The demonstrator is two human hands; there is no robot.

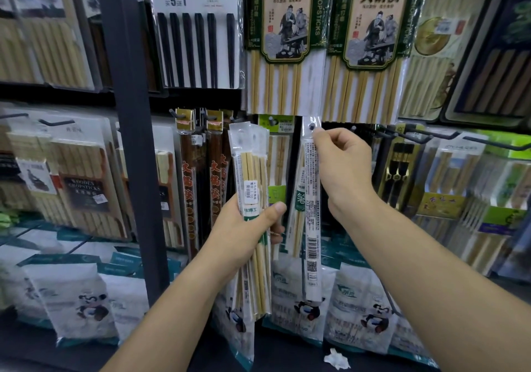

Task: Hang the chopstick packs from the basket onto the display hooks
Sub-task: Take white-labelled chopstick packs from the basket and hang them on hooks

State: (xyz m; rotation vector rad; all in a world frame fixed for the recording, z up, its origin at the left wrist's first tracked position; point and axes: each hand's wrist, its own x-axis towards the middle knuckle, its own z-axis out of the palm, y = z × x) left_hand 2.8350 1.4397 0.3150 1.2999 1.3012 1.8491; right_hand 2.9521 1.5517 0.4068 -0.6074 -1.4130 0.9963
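A bundle of clear plastic packs of pale bamboo chopsticks (253,176) is gripped around its middle by the left hand (247,233), with fingers and thumb curled closed around it. One narrow clear pack with a white printed back and barcode (311,228) is pinched at its top edge by the thumb and forefinger of the right hand (342,164). The dark tip of a black metal display hook (311,126) is seen in the hang hole of this pack, which hangs straight down just beside the bundle.
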